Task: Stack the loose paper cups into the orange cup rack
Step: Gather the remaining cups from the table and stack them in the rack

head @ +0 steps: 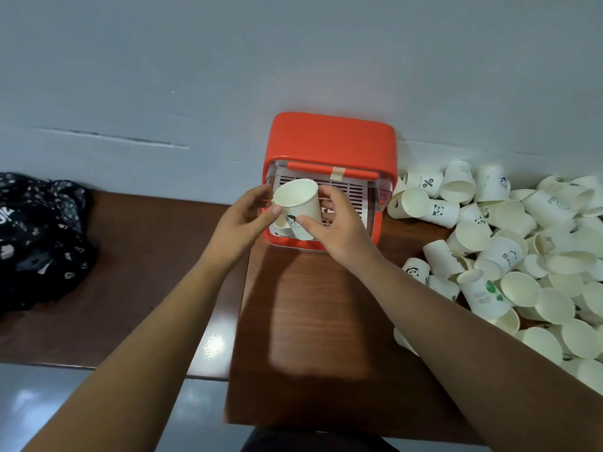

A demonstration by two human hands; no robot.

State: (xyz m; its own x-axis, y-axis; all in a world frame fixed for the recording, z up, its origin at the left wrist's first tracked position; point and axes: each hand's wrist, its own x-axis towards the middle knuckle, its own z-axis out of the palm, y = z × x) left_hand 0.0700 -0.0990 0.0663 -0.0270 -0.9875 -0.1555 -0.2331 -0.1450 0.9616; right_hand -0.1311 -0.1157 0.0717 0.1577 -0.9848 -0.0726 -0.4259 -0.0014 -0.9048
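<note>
- Head view, the only one: both hands are on one paper cup [295,200], right over the open front of the orange cup rack [329,138].
- Left hand [243,220] pinches the cup near the rim, thumb on the near side and fingers curled round the far side.
- Right hand [336,226] grips lower down, thumb pressed on the printed side and fingers wrapped behind.
- The cup is tilted, with its mouth up and toward the camera and its base down in the rack's opening.
- Another cup [281,228] sits in the rack just beside that base. Can't tell if they touch.
- The rack stands on the brown bench [310,305] against the grey wall [228,60]. It has a white slotted panel [350,194] inside and a bit of tape [338,172] on its orange bar.
- A big pile of loose cups [522,256] lies on the bench right of the rack, mostly on their sides, the nearest ones just beside it.
- A dark patterned cloth [39,239] is bunched up at the far left, well apart from everything else.
</note>
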